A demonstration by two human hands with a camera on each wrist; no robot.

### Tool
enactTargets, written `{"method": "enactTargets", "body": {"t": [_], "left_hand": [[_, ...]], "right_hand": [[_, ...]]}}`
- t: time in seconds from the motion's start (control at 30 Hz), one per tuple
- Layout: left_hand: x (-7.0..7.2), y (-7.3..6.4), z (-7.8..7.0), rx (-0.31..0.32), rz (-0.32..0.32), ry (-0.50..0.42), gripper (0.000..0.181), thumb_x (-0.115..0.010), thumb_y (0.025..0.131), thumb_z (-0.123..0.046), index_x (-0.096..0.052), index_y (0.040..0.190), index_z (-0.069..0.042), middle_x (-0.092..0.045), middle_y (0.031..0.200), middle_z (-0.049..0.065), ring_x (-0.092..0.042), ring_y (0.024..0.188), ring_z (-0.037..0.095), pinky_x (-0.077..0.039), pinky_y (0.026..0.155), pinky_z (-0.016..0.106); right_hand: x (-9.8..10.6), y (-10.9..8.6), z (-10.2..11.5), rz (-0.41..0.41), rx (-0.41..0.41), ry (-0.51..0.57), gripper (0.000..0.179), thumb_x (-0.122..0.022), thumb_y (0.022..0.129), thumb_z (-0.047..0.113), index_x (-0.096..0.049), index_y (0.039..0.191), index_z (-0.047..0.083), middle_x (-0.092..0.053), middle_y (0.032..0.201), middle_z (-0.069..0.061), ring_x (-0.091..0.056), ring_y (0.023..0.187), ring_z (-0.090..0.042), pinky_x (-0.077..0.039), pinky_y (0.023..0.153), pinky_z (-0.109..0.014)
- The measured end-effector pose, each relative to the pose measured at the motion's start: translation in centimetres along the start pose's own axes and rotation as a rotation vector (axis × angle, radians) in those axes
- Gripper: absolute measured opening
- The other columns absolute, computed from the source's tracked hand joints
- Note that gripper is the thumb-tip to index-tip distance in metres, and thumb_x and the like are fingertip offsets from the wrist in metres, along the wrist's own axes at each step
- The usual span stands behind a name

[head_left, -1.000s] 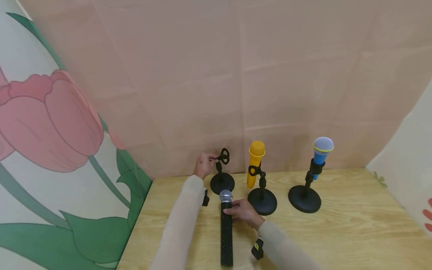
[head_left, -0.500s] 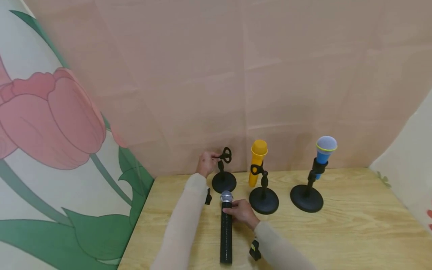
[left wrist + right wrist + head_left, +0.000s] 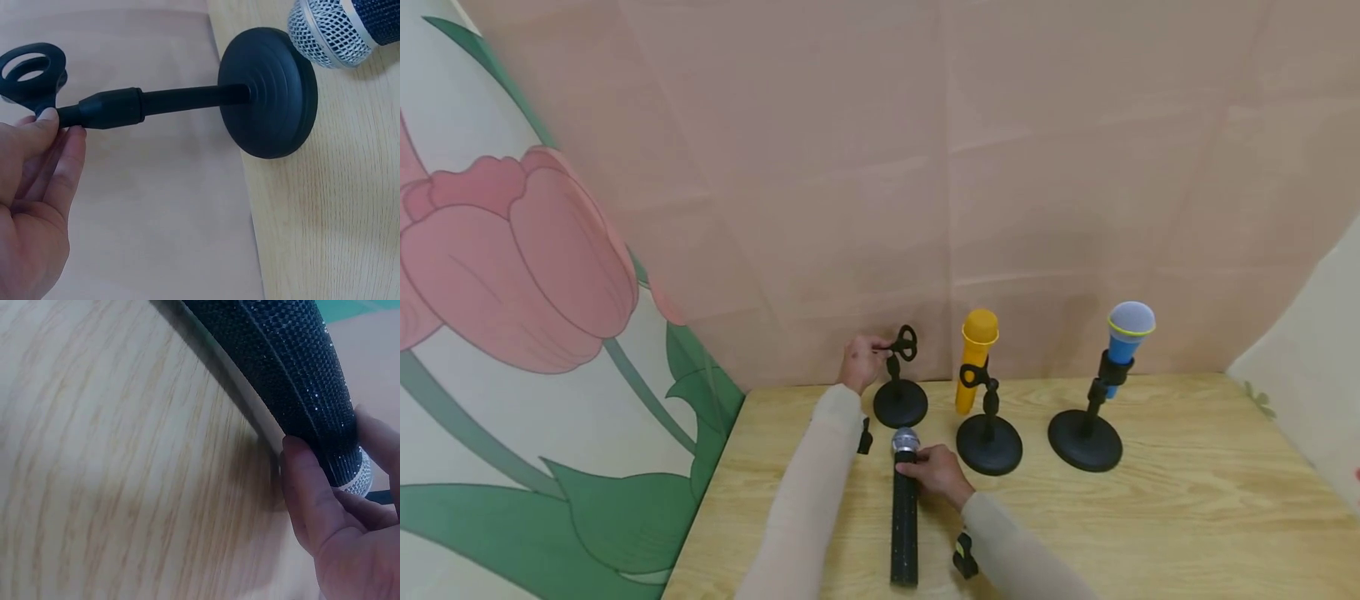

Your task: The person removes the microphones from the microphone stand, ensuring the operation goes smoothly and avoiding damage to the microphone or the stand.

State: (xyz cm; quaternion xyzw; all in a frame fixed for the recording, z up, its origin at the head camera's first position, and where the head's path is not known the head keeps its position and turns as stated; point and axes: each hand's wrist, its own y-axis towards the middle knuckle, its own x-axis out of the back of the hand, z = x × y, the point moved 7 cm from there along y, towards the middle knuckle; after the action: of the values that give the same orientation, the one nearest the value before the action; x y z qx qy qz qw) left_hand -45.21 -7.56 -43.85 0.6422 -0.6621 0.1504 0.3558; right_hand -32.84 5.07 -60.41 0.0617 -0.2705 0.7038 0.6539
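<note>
A black microphone stand (image 3: 900,403) with a round base and a ring clip stands at the back left of the table. My left hand (image 3: 862,363) pinches it just below the clip, thumb and fingers on the neck in the left wrist view (image 3: 69,117). Nearer to me is a black glittery microphone (image 3: 905,517) with a silver mesh head pointing at the stand. My right hand (image 3: 942,473) grips it close under the head. In the right wrist view, the fingers (image 3: 306,481) and thumb lie on opposite sides of its sparkling body (image 3: 294,375). The clip holds nothing.
To the right, a second black stand (image 3: 988,444) has a yellow microphone (image 3: 980,329) leaning at its clip. Farther right, a third stand (image 3: 1085,440) holds a blue microphone (image 3: 1124,340). A pinkish cloth (image 3: 820,208) hangs behind the wooden table (image 3: 1187,500).
The whole head view has shifted slightly, so the things on the table appear a little farther right. Both hands keep their holds on the stand and the microphone.
</note>
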Motion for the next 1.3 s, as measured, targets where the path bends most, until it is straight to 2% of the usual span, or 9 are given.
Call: {"method": "enactTargets", "body": {"t": [0.37, 0.73, 1.1, 1.3], "left_hand": [[-0.1, 0.0, 0.2, 0.008, 0.007, 0.015, 0.017, -0.071, 0.092, -0.003, -0.078, 0.108, -0.004, -0.075, 0.105, 0.011, -0.07, 0.101, 0.025, -0.056, 0.086, 0.036], [-0.1, 0.0, 0.3, 0.004, 0.0, 0.015, 0.015, -0.072, 0.092, -0.003, -0.078, 0.106, -0.004, -0.075, 0.105, 0.01, -0.069, 0.101, 0.025, -0.056, 0.085, 0.036], [-0.1, -0.1, 0.4, 0.004, 0.003, 0.013, 0.014, -0.071, 0.092, -0.002, -0.078, 0.104, -0.003, -0.075, 0.105, 0.012, -0.069, 0.101, 0.026, -0.056, 0.084, 0.036], [-0.1, -0.1, 0.1, 0.0, 0.0, 0.031, 0.014, -0.071, 0.092, -0.002, -0.078, 0.104, -0.003, -0.075, 0.104, 0.012, -0.069, 0.101, 0.026, -0.055, 0.085, 0.037]], "right_hand": [[0.1, -0.1, 0.0, -0.017, 0.022, -0.074, 0.033, -0.082, 0.085, 0.028, -0.075, 0.098, -0.001, -0.066, 0.076, -0.004, -0.06, 0.066, -0.017, -0.053, 0.057, -0.029], [0.1, -0.2, -0.4, -0.017, -0.042, -0.07, 0.042, -0.08, 0.087, 0.032, -0.072, 0.107, -0.004, -0.066, 0.082, -0.006, -0.062, 0.07, -0.017, -0.055, 0.062, -0.031], [0.4, -0.2, -1.0, -0.011, -0.051, -0.062, 0.039, -0.079, 0.087, 0.034, -0.072, 0.099, -0.002, -0.065, 0.08, -0.006, -0.061, 0.07, -0.019, -0.054, 0.063, -0.032], [0.7, 0.0, -1.4, -0.009, -0.059, -0.045, 0.042, -0.079, 0.087, 0.034, -0.07, 0.104, -0.004, -0.066, 0.084, -0.007, -0.062, 0.073, -0.019, -0.056, 0.066, -0.034]]}}
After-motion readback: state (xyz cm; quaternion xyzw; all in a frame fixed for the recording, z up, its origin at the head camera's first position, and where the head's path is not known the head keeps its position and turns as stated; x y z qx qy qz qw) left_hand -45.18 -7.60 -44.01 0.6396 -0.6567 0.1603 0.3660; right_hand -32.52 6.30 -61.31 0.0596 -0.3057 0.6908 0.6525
